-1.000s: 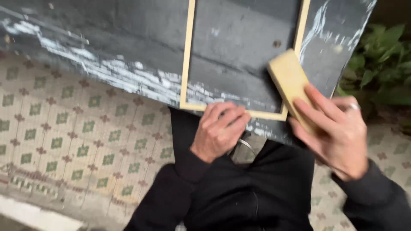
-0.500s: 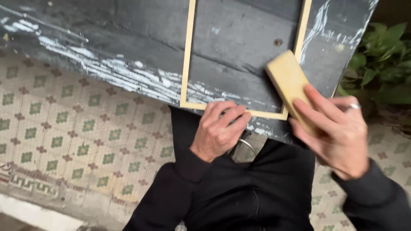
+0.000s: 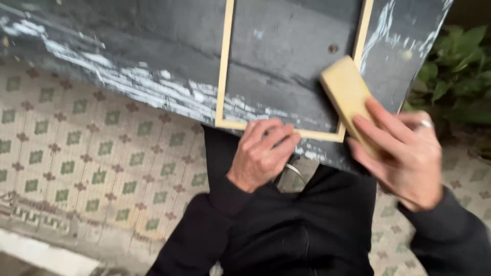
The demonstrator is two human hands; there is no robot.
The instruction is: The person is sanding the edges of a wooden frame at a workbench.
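Sanding continues, we judge: our right hand (image 3: 404, 153) grips the yellow block (image 3: 348, 97) on the wooden frame (image 3: 223, 66) (near corner), left hand (image 3: 263, 153) clamping its bottom rail.

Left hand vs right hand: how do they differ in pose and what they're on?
The left hand is curled, pressing the near rail of the wooden frame; the right hand is spread, gripping the tan block over the frame's right corner. The right hand wears a ring; none shows on the left. Both have dark sleeves.
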